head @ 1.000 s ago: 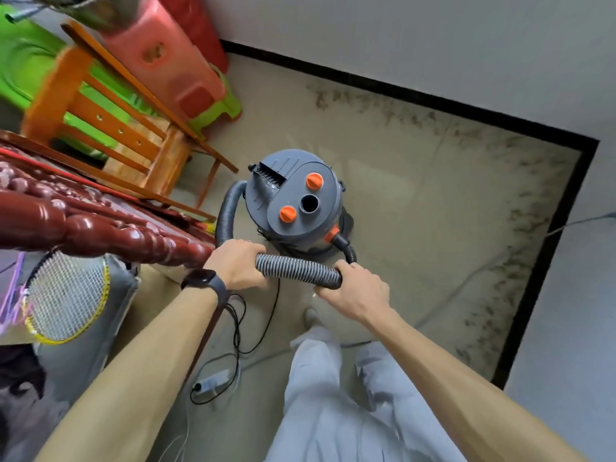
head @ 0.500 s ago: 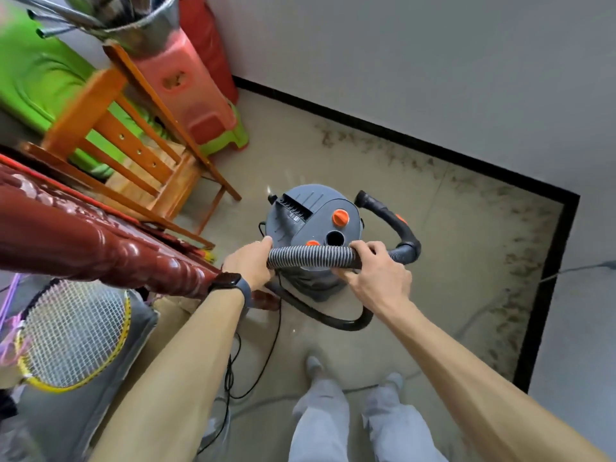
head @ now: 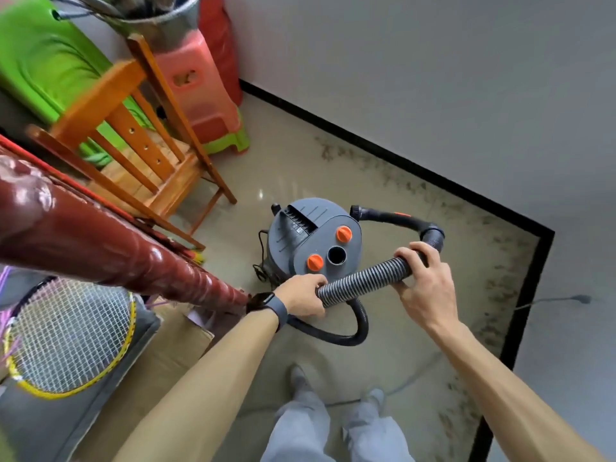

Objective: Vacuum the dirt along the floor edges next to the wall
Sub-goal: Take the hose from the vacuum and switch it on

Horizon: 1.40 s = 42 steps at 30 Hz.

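- Grey ribbed hose (head: 363,276) comes first. It is held up off the floor (head: 293,175), in front of the round grey vacuum (head: 313,238), and both hands have it.
- The left grip (head: 301,295) is closed round the near end of the ribs. The right grip (head: 421,281) is closed round the far end, where the ribs meet the black bent tube (head: 400,217).
- That tube curls round, and its open mouth (head: 356,210) points back at the vacuum, not at the dirt. I think the job right now is getting the hose ready. So turn the mouth out and down to the floor.
- The dirt (head: 500,288) is dark specks in a band on the floor. It lies just beside the black strip (head: 383,151) at the foot of the wall (head: 433,78), along the far side and the right side, and meets in the corner. It looks like none is cleaned up yet.
- To do it well, hold the mouth low and close to the strip. Go slowly from one end to the corner, then down the other side.
- A loop of hose (head: 361,325) hangs near the feet and could catch a shoe. Give it slack before stepping.
- The vacuum stands between the person and the far wall, so it may need a pull along.
- A wooden chair (head: 133,138) and a pink stool (head: 196,91) crowd the left end.
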### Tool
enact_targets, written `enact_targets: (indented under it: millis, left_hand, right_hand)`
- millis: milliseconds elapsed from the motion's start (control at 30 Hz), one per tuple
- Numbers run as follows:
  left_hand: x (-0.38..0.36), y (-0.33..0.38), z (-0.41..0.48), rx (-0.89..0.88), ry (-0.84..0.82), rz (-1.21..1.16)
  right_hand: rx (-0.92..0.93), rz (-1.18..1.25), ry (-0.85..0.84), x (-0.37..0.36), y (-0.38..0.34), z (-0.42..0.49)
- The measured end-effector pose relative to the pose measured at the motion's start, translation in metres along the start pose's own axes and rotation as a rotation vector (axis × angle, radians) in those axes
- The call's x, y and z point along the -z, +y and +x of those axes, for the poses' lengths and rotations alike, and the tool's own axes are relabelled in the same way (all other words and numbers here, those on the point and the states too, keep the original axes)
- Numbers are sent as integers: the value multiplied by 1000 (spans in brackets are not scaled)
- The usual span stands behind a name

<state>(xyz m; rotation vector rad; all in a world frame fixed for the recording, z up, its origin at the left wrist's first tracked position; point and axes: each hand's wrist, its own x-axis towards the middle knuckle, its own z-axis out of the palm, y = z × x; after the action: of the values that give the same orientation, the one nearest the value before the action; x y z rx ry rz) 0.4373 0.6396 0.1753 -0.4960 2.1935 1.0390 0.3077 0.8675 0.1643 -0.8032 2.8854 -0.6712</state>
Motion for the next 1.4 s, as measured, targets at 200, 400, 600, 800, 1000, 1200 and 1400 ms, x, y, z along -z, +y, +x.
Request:
enact_targets:
  millis: [200, 400, 600, 800, 1000, 1200, 1400]
  left_hand:
    - [18, 103, 8, -63, -307, -433]
    - [-28, 168, 23, -253, -159, 55]
    - [-48, 162, 13, -157, -234, 89]
    - [-63, 169, 12, -68, -237, 15]
    - [-62, 137, 16, -59, -77, 510]
    - [-78, 119, 3, 36, -43, 502]
    - [-121, 206, 7, -126, -154, -86]
  right_hand:
    - [126, -95, 154, 26, 25, -26]
    - [-73, 204, 102, 42, 51, -45]
    - [-1220, 1628, -84, 64, 107, -33]
    - [-1385, 2105, 69, 66, 156, -37]
    - [-1266, 1997, 34, 93, 166, -33]
    - [-1266, 1966, 220, 123, 170, -10]
    - [-1026, 2011, 54, 122, 112, -23]
